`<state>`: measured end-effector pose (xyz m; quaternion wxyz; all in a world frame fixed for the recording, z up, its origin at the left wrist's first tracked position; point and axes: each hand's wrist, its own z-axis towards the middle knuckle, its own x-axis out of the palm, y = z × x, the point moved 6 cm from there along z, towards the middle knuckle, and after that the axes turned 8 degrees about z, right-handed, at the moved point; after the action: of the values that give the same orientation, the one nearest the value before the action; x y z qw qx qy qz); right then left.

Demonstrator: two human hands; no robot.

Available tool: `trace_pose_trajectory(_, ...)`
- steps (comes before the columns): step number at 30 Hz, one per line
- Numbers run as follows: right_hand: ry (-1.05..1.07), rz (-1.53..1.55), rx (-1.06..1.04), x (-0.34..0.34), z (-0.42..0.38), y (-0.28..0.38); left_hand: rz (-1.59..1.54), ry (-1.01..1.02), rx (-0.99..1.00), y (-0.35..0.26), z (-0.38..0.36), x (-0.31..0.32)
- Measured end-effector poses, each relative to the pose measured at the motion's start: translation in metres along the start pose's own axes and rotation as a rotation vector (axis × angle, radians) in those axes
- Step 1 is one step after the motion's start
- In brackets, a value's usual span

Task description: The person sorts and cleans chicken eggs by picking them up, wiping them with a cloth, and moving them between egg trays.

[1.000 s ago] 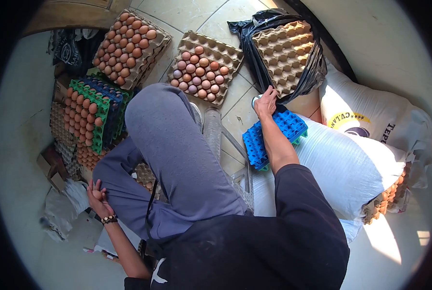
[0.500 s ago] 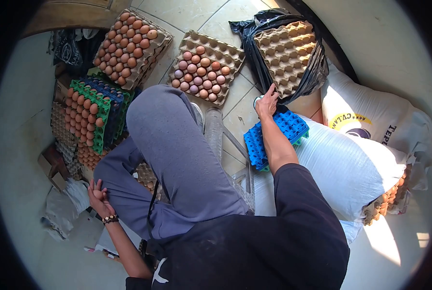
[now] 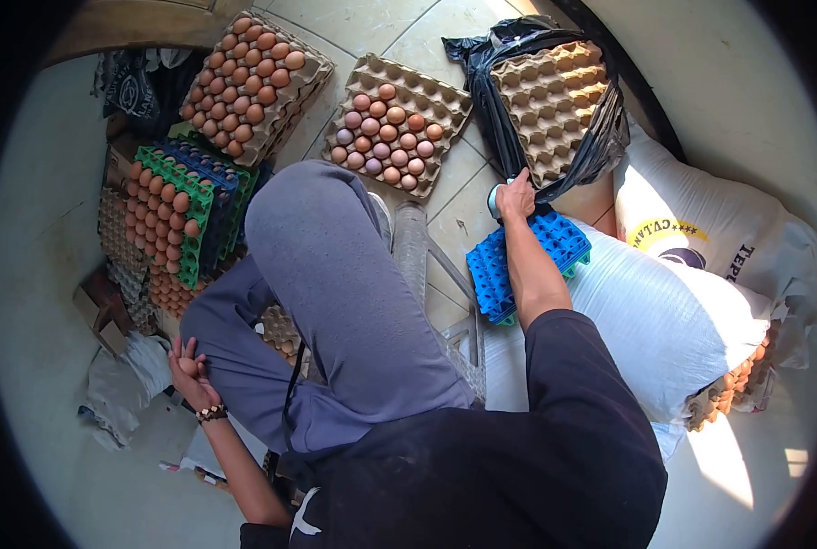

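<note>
My left hand [image 3: 190,377], at the lower left beside my knee, is closed around a brown egg [image 3: 187,365]. My right hand [image 3: 516,195] reaches forward with its fingers curled, at the near edge of a black plastic bag [image 3: 487,123]. A teal and white rim [image 3: 494,201] shows by its fingers; what it belongs to is mostly hidden. Inside the bag lies an empty cardboard egg tray [image 3: 548,105]. Blue plastic egg trays [image 3: 493,282] sit under my right forearm. Left of the bag, a cardboard tray [image 3: 431,84] is partly filled with eggs.
A tall stack of full cardboard egg trays [image 3: 301,90] stands at the upper left. Below it are eggs in a green plastic tray [image 3: 198,240]. White sacks [image 3: 646,302] fill the right side, beside more eggs [image 3: 733,380]. A metal frame [image 3: 411,247] stands beside my leg.
The view has shifted slightly, moving the scene a little to the right. My right index finger, stretched toward the bagged tray before, is now more drawn in. My left hand still holds the egg.
</note>
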<state>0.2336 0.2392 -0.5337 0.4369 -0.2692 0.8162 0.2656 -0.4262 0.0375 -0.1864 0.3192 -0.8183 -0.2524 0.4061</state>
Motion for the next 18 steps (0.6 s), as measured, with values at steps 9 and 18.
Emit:
trace_pose_trajectory(9, 0.074, 0.046, 0.129, -0.003, 0.004, -0.008, -0.013, -0.016, -0.01, 0.002, 0.003, -0.002)
trace_pose_trajectory(18, 0.129, 0.098, 0.192, 0.012, 0.003, -0.034, -0.011, -0.031, -0.02, 0.003, 0.004, -0.005)
